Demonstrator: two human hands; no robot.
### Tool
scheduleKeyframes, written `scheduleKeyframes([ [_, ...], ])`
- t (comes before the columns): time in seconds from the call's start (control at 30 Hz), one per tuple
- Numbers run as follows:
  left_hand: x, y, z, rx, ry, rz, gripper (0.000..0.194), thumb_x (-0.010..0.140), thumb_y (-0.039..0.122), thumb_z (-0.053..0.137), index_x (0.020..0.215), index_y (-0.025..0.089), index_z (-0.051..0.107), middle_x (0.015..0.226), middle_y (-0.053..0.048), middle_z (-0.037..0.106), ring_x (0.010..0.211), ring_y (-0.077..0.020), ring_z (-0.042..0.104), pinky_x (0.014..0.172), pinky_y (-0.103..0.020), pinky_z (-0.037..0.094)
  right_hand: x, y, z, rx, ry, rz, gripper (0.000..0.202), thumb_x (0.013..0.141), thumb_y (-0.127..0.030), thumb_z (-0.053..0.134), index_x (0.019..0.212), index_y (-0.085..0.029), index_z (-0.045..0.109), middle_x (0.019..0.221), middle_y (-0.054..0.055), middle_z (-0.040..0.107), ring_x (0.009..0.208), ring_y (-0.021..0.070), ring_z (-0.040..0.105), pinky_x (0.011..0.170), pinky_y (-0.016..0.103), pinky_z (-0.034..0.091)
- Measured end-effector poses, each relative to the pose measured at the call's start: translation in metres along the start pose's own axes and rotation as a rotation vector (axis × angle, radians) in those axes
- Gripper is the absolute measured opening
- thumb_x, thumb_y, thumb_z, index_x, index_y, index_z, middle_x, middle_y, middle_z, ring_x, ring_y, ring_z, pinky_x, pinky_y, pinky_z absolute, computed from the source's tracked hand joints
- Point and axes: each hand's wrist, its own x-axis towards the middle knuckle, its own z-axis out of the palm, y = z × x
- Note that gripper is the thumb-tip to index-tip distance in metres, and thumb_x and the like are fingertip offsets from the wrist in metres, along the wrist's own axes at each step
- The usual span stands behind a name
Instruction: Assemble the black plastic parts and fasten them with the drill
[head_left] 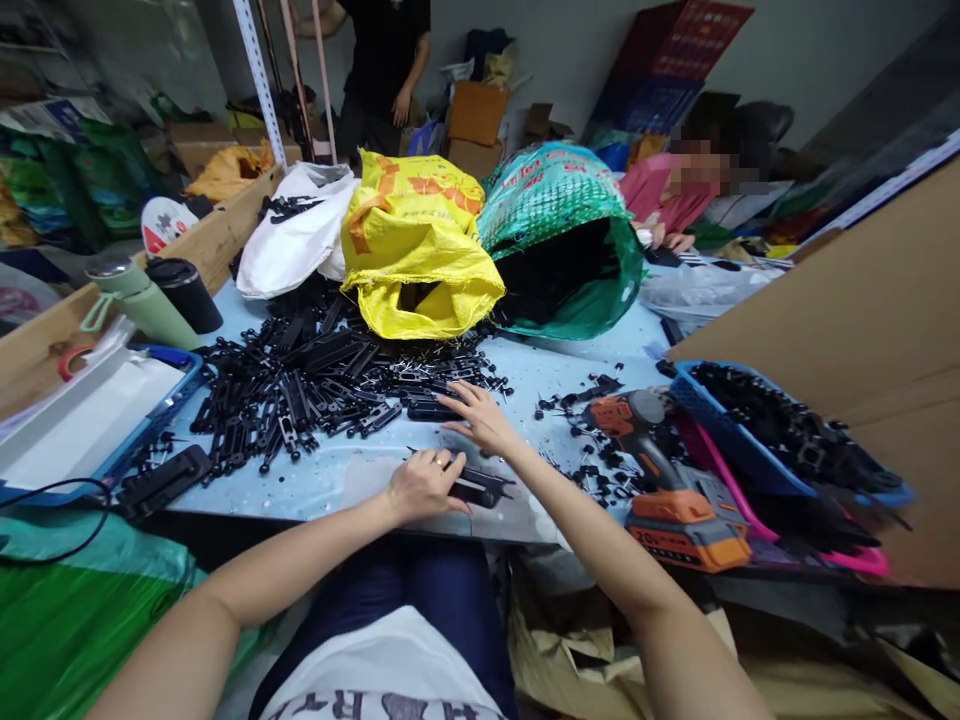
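Note:
My left hand, with a ring on one finger, lies at the table's front edge. Its fingers and thumb close around the left end of a black plastic part, whose covered end is hidden. Just beyond it, my right hand reaches left with fingers stretched apart. Its fingertips are beside another long black part; whether they touch it I cannot tell. A large heap of black plastic pieces spreads behind and left of both hands. To the right, an orange and black cordless power tool lies among small black pieces.
Behind the heap are white, yellow and green sacks. A blue basket of black parts stands right. On the left are a green bottle, black cup and blue tray. Two people are beyond the table.

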Motion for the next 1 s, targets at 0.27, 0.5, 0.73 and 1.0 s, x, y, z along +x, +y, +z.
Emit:
scheduleKeyframes([
  [0.27,0.045,-0.076,0.029,0.164,-0.209,-0.063,0.050,0.077,0.056,0.055,0.095,0.010,0.059,0.092,-0.014,0.061,0.087,-0.0253,0.058,0.068,-0.034,0.045,0.058,0.059,0.021,-0.254,-0.120,0.028,0.034,0.091,-0.040,0.046,0.117,-0.024,0.061,0.113,0.007,0.063,0.099,0.0183,0.058,0.085,0.033,0.041],
  [0.5,0.050,-0.086,0.014,0.175,-0.065,-0.142,0.050,0.081,0.047,0.056,0.121,0.017,0.050,0.118,-0.016,0.055,0.115,-0.0293,0.048,0.097,-0.048,0.036,0.175,0.067,0.005,-0.181,0.062,0.288,0.035,0.094,-0.028,0.040,0.122,-0.017,0.056,0.120,0.010,0.058,0.113,0.0178,0.051,0.098,0.029,0.038],
  [0.73,0.010,-0.139,-0.060,0.095,0.201,-0.443,0.034,0.088,0.036,0.048,0.117,0.018,0.050,0.111,-0.014,0.058,0.107,-0.0263,0.052,0.090,-0.044,0.044,0.258,0.103,0.032,-0.130,0.028,0.539,0.040,0.090,-0.020,0.042,0.127,-0.003,0.046,0.116,0.021,0.058,0.110,0.0250,0.054,0.096,0.034,0.038],
  [1.0,0.009,-0.293,-0.094,0.333,0.154,-1.081,0.026,0.085,0.031,0.046,0.097,0.013,0.060,0.098,-0.015,0.062,0.095,-0.0292,0.058,0.081,-0.042,0.047,0.294,0.120,0.057,-0.060,0.043,0.768,0.037,0.084,-0.027,0.054,0.113,-0.003,0.053,0.107,0.025,0.061,0.102,0.0290,0.060,0.085,0.036,0.045],
])
